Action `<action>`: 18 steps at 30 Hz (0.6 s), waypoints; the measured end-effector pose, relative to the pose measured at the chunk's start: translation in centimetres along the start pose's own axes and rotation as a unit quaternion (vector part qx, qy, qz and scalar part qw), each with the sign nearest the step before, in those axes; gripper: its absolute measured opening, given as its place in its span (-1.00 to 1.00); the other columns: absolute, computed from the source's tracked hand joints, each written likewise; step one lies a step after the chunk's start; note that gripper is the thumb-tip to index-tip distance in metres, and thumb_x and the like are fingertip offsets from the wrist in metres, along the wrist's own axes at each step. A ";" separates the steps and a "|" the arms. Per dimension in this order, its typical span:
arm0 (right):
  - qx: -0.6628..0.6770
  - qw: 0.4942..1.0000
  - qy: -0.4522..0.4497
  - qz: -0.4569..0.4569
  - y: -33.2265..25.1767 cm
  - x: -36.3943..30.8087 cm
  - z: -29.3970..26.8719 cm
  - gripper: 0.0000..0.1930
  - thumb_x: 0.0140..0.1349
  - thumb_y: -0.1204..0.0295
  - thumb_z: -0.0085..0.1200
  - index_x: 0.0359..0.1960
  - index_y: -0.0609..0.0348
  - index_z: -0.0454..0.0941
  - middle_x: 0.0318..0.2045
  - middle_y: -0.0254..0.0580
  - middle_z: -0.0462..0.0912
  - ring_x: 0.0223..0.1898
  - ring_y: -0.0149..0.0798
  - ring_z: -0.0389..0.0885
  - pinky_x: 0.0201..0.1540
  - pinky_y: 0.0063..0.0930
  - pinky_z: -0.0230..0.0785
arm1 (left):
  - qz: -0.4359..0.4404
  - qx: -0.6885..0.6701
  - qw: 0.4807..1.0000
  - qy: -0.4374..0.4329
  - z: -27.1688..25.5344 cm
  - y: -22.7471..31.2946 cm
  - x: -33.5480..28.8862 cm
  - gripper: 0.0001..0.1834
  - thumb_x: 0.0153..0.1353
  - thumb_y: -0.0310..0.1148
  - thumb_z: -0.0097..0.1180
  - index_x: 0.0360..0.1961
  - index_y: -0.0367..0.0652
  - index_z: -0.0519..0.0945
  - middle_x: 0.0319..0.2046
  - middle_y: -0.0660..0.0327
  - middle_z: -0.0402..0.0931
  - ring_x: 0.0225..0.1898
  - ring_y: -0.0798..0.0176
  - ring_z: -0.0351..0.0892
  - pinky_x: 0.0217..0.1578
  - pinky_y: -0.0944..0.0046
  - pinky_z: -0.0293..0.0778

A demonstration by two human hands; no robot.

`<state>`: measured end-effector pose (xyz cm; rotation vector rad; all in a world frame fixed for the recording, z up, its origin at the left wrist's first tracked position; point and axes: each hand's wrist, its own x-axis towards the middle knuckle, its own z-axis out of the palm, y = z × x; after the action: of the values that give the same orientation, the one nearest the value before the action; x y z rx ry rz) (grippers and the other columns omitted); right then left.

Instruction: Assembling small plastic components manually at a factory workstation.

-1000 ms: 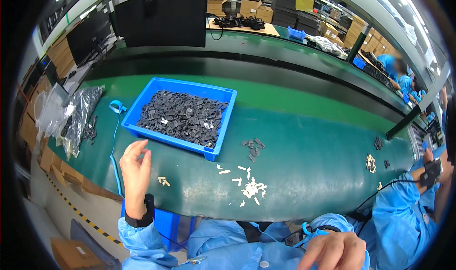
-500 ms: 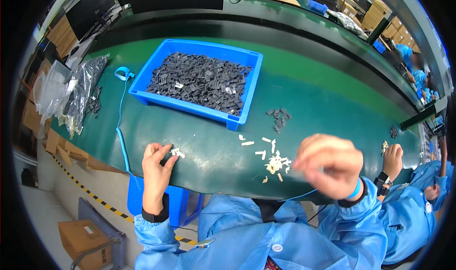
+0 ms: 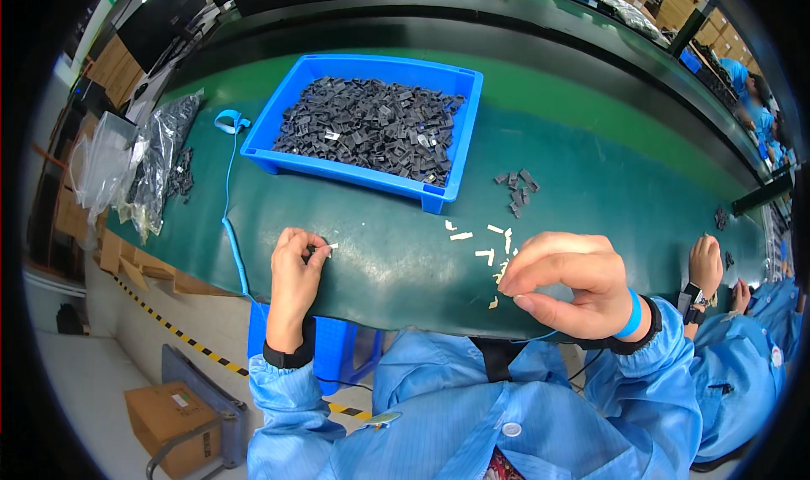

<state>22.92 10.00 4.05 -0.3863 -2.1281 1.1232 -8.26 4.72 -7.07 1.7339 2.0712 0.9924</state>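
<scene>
My left hand [image 3: 295, 269] is over the left part of the green bench, fingers closed in a pinch. A small white strip [image 3: 333, 246] sticks out at its fingertips; anything else inside the grip is hidden. My right hand [image 3: 578, 286], with a blue band at the wrist, has thumb and forefinger tips pressed together over the pile of cream strips. What they pinch, if anything, is too small to make out, and the hand covers most of that pile. Several loose cream strips [image 3: 461, 236] lie to its left. Farther back is a small group of dark grey plastic parts [image 3: 516, 195].
A blue bin [image 3: 354, 179] full of dark grey parts stands on the bench [image 3: 405, 286]. A coiled blue cord [image 3: 234, 248] and plastic bags [image 3: 156, 172] are at left. To the right, a co-worker's hand [image 3: 705, 263] rests near small dark parts [image 3: 720, 218].
My right hand has come down and left onto the cream strips, its fingertips closing together. The left fingers have curled in, and fewer white pieces show there. The whole view has shifted slightly.
</scene>
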 end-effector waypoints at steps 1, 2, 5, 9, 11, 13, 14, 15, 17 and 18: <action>0.001 1.000 0.003 0.001 0.0 0.0 0.0 -0.87 -0.07 0.69 0.06 -0.43 0.33 0.51 -0.44 -0.13 0.54 -0.42 -0.23 0.53 -0.41 -0.49 0.35 | 0.006 -0.004 1.000 0.007 0.0 -0.1 0.0 -0.88 -0.15 -0.58 0.16 -0.52 -0.29 0.49 -0.51 0.15 0.36 -0.53 0.24 0.34 -0.47 0.30 0.31; -0.005 1.000 0.000 0.003 -0.1 -0.1 0.0 -0.88 -0.07 0.69 0.05 -0.43 0.32 0.51 -0.45 -0.14 0.54 -0.42 -0.23 0.53 -0.41 -0.50 0.35 | 0.012 -0.008 1.000 0.014 0.1 -0.1 0.1 -0.88 -0.14 -0.58 0.16 -0.51 -0.30 0.49 -0.52 0.15 0.36 -0.53 0.26 0.34 -0.48 0.32 0.31; -0.010 1.000 0.000 0.006 -0.1 -0.2 0.2 -0.89 -0.06 0.68 0.05 -0.44 0.31 0.51 -0.45 -0.15 0.54 -0.43 -0.22 0.52 -0.41 -0.49 0.35 | -0.065 -0.133 0.989 0.028 0.4 -2.1 0.1 -0.91 -0.07 -0.56 0.15 -0.49 -0.30 0.50 -0.55 0.23 0.41 -0.56 0.38 0.35 -0.51 0.42 0.29; -0.008 1.000 0.017 0.016 0.3 -0.3 0.5 -0.90 -0.06 0.66 0.06 -0.45 0.28 0.50 -0.46 -0.14 0.53 -0.43 -0.20 0.52 -0.41 -0.47 0.35 | -0.082 -0.268 0.954 0.106 0.3 -1.3 0.7 -0.92 0.05 -0.50 0.12 -0.45 -0.30 0.51 -0.55 0.32 0.46 -0.57 0.53 0.35 -0.54 0.58 0.25; -0.010 1.000 0.026 0.010 0.9 -0.1 1.0 -0.91 -0.06 0.65 0.06 -0.46 0.28 0.49 -0.48 -0.14 0.53 -0.44 -0.19 0.52 -0.42 -0.46 0.36 | -0.095 -0.310 0.939 0.116 0.0 -0.4 0.5 -0.89 0.05 -0.52 0.11 -0.38 -0.31 0.51 -0.53 0.30 0.46 -0.56 0.51 0.37 -0.53 0.57 0.27; -0.020 0.999 0.043 0.009 1.6 0.0 1.6 -0.92 -0.05 0.63 0.06 -0.47 0.28 0.48 -0.49 -0.13 0.52 -0.45 -0.19 0.52 -0.43 -0.45 0.36 | -0.104 -0.358 0.921 0.113 0.2 1.7 0.5 -0.84 0.05 -0.53 0.11 -0.31 -0.33 0.51 -0.52 0.29 0.46 -0.56 0.48 0.39 -0.53 0.56 0.29; -0.034 0.998 0.056 0.007 1.9 0.2 2.0 -0.92 -0.04 0.61 0.07 -0.46 0.29 0.48 -0.49 -0.12 0.52 -0.46 -0.17 0.52 -0.43 -0.44 0.36 | -0.122 -0.443 0.882 0.103 0.4 3.6 0.3 -0.78 0.05 -0.55 0.09 -0.23 -0.33 0.48 -0.49 0.27 0.46 -0.55 0.46 0.40 -0.52 0.54 0.32; -0.042 0.997 0.066 0.005 2.2 0.4 2.5 -0.92 -0.03 0.59 0.07 -0.46 0.29 0.47 -0.49 -0.11 0.51 -0.46 -0.16 0.52 -0.43 -0.43 0.37 | -0.144 -0.520 0.837 0.095 0.5 5.4 -0.3 -0.72 0.06 -0.56 0.07 -0.15 -0.34 0.45 -0.46 0.25 0.46 -0.54 0.44 0.42 -0.51 0.52 0.36; -0.055 0.993 0.098 0.021 2.7 0.7 3.3 -0.90 -0.02 0.55 0.08 -0.45 0.29 0.47 -0.48 -0.11 0.51 -0.46 -0.15 0.51 -0.44 -0.42 0.37 | -0.114 -0.562 0.819 0.029 1.8 9.6 -1.1 -0.61 0.08 -0.58 0.03 -0.02 -0.36 0.35 -0.39 0.23 0.44 -0.45 0.39 0.45 -0.43 0.47 0.40; -0.058 0.991 0.116 0.028 2.7 0.7 3.6 -0.88 -0.02 0.51 0.09 -0.43 0.28 0.48 -0.47 -0.11 0.51 -0.47 -0.15 0.51 -0.44 -0.42 0.38 | -0.100 -0.583 0.807 0.006 2.2 11.6 -1.7 -0.61 0.08 -0.59 0.02 -0.02 -0.36 0.35 -0.37 0.22 0.45 -0.42 0.37 0.46 -0.40 0.45 0.42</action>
<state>19.77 9.79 0.76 -0.6041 -1.9917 0.9370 2.32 4.49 -1.59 0.8075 1.0642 1.6615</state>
